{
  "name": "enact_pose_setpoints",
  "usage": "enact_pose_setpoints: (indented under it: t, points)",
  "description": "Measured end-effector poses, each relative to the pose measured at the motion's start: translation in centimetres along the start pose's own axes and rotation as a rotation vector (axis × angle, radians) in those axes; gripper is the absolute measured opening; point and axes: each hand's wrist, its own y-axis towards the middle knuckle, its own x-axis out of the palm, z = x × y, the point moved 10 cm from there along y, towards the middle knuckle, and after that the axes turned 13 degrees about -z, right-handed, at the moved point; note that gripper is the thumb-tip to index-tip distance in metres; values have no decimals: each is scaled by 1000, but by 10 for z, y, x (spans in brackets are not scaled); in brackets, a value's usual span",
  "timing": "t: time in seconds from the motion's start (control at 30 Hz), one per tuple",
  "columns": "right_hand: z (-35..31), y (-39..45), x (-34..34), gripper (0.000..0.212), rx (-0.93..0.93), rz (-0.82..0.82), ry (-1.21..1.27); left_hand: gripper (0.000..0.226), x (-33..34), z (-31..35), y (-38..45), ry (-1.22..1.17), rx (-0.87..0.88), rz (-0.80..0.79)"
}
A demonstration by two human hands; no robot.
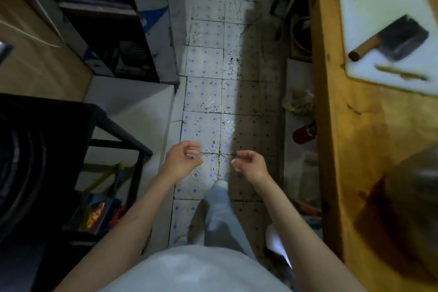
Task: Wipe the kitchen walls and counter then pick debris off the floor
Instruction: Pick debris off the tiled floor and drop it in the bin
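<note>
Far left: dark metal rack with a black round object on top, coloured clutter on its lower shelf. Beyond it, a grey cabinet with dark shelves.

Centre: narrow tiled floor, white tiles with blue dots, scattered with small dark specks of debris, thickest toward the far right half, which lies in shadow.

Left hand held out over the floor, fingers loosely curled, thumb and fingertips close together; something thin and clear may sit between them, cannot tell through the blur. Right hand beside it, well clear of the left, fingers curled in with thumb near forefinger; no held object made out. One leg in light trousers with a pale foot steps forward between the forearms.

Right: red cylinder low against the bench base. Wooden bench runs near to far, dark wet patch near. On its far end, a white cutting board carrying a cleaver with a wooden handle.
</note>
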Motion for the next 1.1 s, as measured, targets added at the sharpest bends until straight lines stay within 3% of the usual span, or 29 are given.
enact_pose_setpoints:
  t: [0.43,0.87,1.1]
  points:
    - [-111,134,-48,30,37,-9,-43,33,-50,76,149,8,-32,19]
    - [-226,257,-50,37,55,34,-87,31,-118,134,327,155,-68,-126]
    - [-233,336,-53,40,130,16,-123,29,-122,141,408,238,-65,-219]
